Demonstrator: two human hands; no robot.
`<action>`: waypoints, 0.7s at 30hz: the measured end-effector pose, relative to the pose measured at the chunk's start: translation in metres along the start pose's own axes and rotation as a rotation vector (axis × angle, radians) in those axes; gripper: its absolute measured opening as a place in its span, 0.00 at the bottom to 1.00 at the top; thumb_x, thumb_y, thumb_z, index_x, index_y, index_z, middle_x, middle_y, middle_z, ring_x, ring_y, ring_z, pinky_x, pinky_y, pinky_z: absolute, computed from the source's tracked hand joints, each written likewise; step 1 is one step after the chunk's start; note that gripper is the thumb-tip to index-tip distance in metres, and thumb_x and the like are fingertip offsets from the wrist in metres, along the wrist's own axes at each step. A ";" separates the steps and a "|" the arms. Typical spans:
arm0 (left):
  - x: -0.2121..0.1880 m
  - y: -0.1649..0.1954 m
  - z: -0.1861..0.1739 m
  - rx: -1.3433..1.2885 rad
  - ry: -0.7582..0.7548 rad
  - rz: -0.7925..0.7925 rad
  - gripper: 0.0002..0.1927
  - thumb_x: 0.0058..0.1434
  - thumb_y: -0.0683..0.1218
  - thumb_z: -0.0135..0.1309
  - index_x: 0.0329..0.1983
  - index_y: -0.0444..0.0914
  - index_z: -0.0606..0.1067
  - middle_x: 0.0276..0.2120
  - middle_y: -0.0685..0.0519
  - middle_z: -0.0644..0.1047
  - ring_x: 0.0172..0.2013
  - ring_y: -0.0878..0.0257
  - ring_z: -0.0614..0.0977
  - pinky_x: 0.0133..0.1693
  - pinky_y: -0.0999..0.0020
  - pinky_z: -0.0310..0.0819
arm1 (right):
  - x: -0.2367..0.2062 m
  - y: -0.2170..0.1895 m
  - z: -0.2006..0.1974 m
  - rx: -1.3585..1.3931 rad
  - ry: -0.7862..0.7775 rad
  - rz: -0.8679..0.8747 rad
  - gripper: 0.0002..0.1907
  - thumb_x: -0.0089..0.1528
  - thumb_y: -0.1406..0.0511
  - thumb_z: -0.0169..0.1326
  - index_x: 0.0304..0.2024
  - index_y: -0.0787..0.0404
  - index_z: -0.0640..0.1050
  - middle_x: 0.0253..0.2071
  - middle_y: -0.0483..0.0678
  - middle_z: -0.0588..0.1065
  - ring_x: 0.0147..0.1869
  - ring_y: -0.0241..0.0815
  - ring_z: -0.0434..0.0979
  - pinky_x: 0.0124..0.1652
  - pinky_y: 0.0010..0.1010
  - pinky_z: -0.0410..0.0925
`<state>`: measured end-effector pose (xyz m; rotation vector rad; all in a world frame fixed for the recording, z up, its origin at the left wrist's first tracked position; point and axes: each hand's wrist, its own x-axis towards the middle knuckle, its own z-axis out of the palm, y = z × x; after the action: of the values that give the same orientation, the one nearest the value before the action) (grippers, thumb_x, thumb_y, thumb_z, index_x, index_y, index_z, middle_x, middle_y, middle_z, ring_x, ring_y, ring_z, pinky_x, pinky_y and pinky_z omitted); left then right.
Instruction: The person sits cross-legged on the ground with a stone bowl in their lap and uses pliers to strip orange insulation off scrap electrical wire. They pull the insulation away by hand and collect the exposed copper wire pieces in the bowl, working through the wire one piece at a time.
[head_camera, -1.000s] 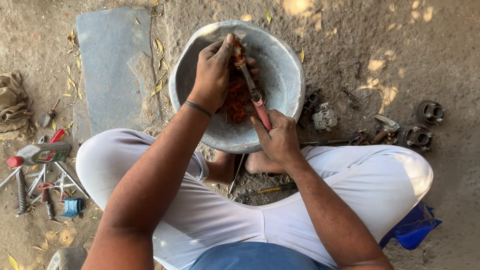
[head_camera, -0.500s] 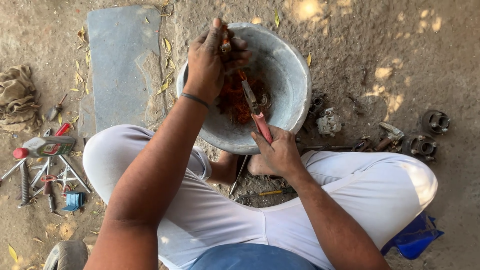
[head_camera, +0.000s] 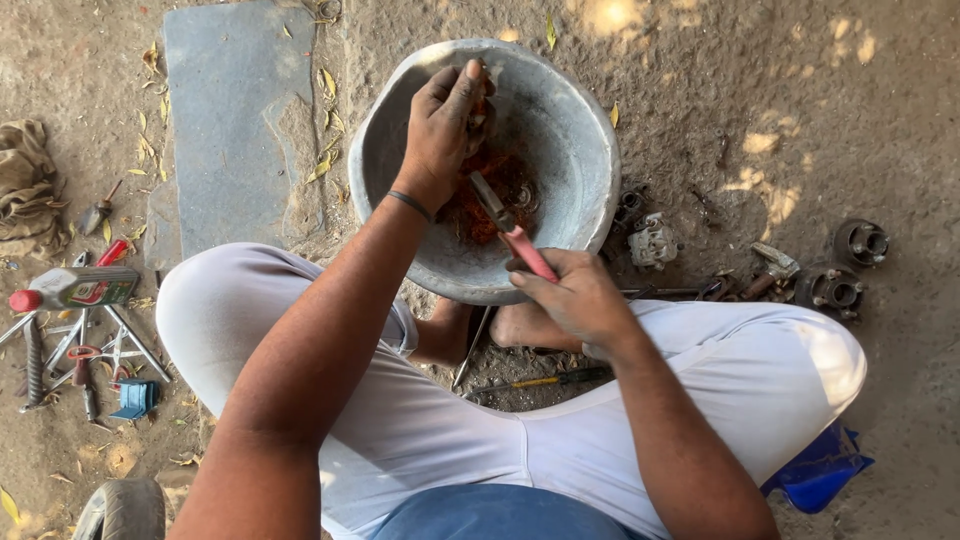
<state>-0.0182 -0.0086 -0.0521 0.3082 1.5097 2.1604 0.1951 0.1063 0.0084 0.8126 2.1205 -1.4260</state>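
I sit cross-legged on bare ground with a dented grey metal basin (head_camera: 580, 130) in front of my knees. Reddish liquid and small metal parts (head_camera: 500, 195) lie in its bottom. My left hand (head_camera: 445, 125) is over the basin, fingers closed on a small dark part near the far rim. My right hand (head_camera: 570, 295) rests at the near rim and grips red-handled pliers (head_camera: 510, 230), whose jaws point into the basin toward the reddish pool.
A grey stone slab (head_camera: 230, 130) lies left of the basin. Further left are a plastic bottle (head_camera: 75, 288), wrenches and screwdrivers (head_camera: 80, 345) and a rag (head_camera: 25, 190). Metal hub parts (head_camera: 845, 270) lie at the right. A screwdriver (head_camera: 540, 382) lies by my feet, a blue object (head_camera: 820, 470) under my right knee.
My left hand lifted a small part out of the reddish pool toward the far rim. The pliers in my right hand stayed angled into the basin.
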 end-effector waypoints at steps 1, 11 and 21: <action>0.002 0.000 -0.003 0.015 -0.006 0.021 0.20 0.72 0.60 0.54 0.41 0.38 0.75 0.31 0.58 0.72 0.32 0.70 0.74 0.33 0.73 0.68 | -0.002 -0.001 -0.007 0.032 -0.016 0.022 0.12 0.63 0.60 0.59 0.43 0.60 0.84 0.26 0.45 0.76 0.25 0.33 0.72 0.27 0.34 0.71; -0.001 0.012 0.013 0.102 -0.227 0.107 0.21 0.69 0.56 0.58 0.53 0.35 0.79 0.41 0.57 0.81 0.44 0.70 0.79 0.49 0.72 0.75 | 0.011 0.026 -0.032 0.554 -0.068 -0.288 0.13 0.66 0.64 0.58 0.47 0.68 0.83 0.38 0.51 0.83 0.42 0.39 0.84 0.46 0.31 0.77; 0.000 0.014 0.012 0.113 -0.157 0.083 0.13 0.68 0.48 0.60 0.46 0.33 0.78 0.36 0.54 0.80 0.36 0.70 0.80 0.41 0.72 0.80 | 0.010 0.019 -0.030 0.544 0.020 -0.243 0.14 0.66 0.62 0.57 0.47 0.66 0.83 0.37 0.51 0.82 0.43 0.40 0.84 0.46 0.32 0.77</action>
<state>-0.0163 -0.0024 -0.0344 0.5743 1.5561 2.0636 0.1997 0.1419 -0.0001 0.7709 1.9109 -2.1837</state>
